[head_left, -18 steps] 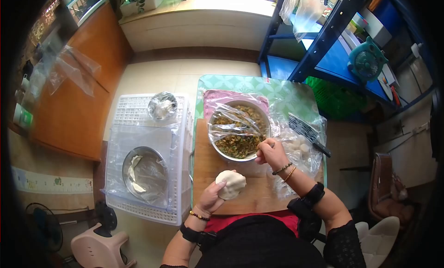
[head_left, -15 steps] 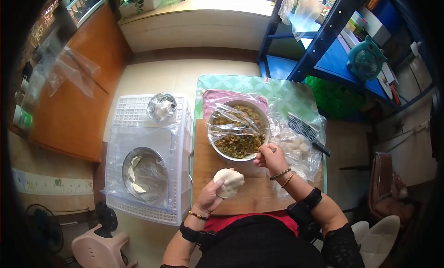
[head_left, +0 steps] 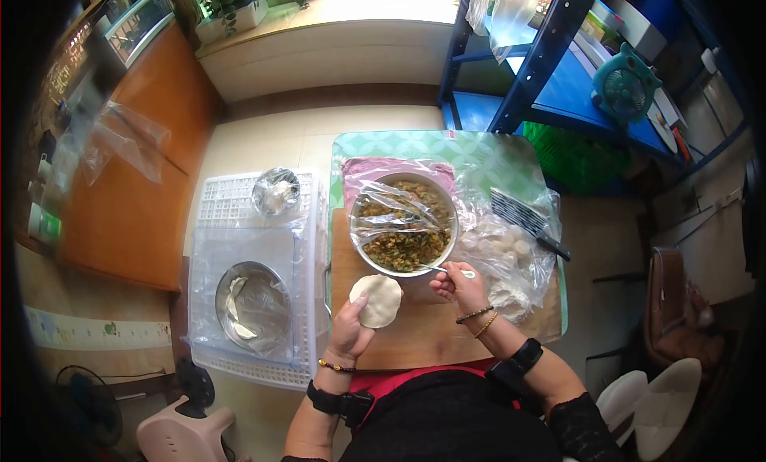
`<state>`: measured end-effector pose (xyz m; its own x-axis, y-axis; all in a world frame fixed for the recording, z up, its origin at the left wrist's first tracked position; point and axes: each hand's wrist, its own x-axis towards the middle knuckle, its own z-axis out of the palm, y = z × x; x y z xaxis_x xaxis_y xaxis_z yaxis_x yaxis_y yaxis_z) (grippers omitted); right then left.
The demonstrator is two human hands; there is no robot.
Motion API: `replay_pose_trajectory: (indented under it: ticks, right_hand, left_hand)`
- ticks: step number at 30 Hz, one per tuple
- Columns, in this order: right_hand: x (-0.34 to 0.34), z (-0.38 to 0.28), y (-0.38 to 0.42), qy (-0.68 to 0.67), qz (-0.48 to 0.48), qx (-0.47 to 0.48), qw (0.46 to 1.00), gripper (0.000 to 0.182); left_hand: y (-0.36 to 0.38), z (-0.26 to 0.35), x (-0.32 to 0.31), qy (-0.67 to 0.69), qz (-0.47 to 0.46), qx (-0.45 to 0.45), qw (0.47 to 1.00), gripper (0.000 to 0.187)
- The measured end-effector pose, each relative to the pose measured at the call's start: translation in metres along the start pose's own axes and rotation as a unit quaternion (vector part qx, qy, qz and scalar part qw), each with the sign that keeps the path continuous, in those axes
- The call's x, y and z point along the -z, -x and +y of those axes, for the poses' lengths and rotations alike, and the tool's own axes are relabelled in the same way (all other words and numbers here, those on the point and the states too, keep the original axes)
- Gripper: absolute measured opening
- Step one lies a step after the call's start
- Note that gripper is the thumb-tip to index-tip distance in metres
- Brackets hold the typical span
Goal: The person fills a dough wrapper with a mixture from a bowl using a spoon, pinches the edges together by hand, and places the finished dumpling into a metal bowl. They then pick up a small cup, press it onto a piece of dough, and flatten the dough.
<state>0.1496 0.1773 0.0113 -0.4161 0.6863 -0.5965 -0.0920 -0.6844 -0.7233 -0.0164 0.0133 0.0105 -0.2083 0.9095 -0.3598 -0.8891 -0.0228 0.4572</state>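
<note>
A round, flat dough wrapper point(head_left: 378, 301) rests in my left hand point(head_left: 349, 328), its thumb pressed on the top. My right hand point(head_left: 459, 286) is closed around the handle of a spoon point(head_left: 433, 268), whose far end reaches the near rim of the bowl. That metal bowl point(head_left: 454, 237) holds a chopped filling point(head_left: 411, 246) of greens and brown bits, partly covered by clear plastic film point(head_left: 399, 209). Under both hands lies a wooden board point(head_left: 423, 334).
Right of the bowl, several dough pieces point(head_left: 499, 242) lie under plastic, near a black-handled cleaver point(head_left: 531, 223). On the white crate point(head_left: 311, 246) at left stand a steel bowl point(head_left: 263, 334) with folded dough strips and a smaller film-covered bowl point(head_left: 276, 192). A pink cloth point(head_left: 351, 175) lies behind the filling.
My left hand has raised the wrapper slightly, turning its face up more. My right hand has moved a little down from the bowl's rim, and the spoon now shows. The camera view has shifted slightly.
</note>
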Motion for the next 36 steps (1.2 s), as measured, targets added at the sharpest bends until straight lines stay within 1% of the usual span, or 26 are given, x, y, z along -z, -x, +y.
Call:
replay_pose_trajectory:
  ticks: [3, 5, 9, 12, 15, 17, 24, 26, 36]
  right_hand:
    - [0.002, 0.003, 0.000, -0.020, -0.005, -0.001, 1.000, 0.018]
    - [0.006, 0.001, 0.001, -0.031, -0.006, -0.005, 0.999, 0.018]
    - [0.011, 0.000, 0.003, -0.059, -0.018, -0.007, 0.998, 0.020]
    - [0.013, -0.001, 0.007, -0.055, -0.028, -0.005, 0.998, 0.020]
    - [0.014, -0.002, 0.009, -0.057, -0.033, 0.002, 0.998, 0.019]
    - [0.016, -0.003, 0.010, -0.060, -0.037, 0.004, 0.998, 0.019]
    - [0.018, -0.013, 0.015, -0.055, -0.047, 0.020, 0.997, 0.020]
    - [0.017, -0.014, 0.014, -0.047, -0.042, 0.020, 0.998, 0.019]
    - [0.021, -0.012, 0.009, -0.033, -0.040, 0.020, 0.998, 0.020]
  left_hand:
    - [0.001, 0.006, -0.006, -0.004, -0.003, -0.011, 1.000, 0.043]
    - [0.000, 0.006, -0.005, -0.005, 0.015, -0.020, 1.000, 0.043]
    - [-0.001, 0.009, -0.005, -0.009, 0.004, -0.029, 1.000, 0.043]
    - [-0.003, 0.011, -0.006, 0.003, 0.026, -0.035, 0.999, 0.042]
    - [-0.007, 0.014, -0.007, -0.019, 0.029, -0.050, 0.998, 0.040]
    - [-0.007, 0.018, -0.011, -0.033, 0.058, -0.066, 0.996, 0.039]
    - [-0.014, 0.023, -0.019, -0.050, 0.077, -0.089, 0.992, 0.037]
    - [-0.016, 0.023, -0.021, -0.068, 0.099, -0.097, 0.988, 0.037]
    - [-0.020, 0.025, -0.020, -0.066, 0.100, -0.103, 0.987, 0.036]
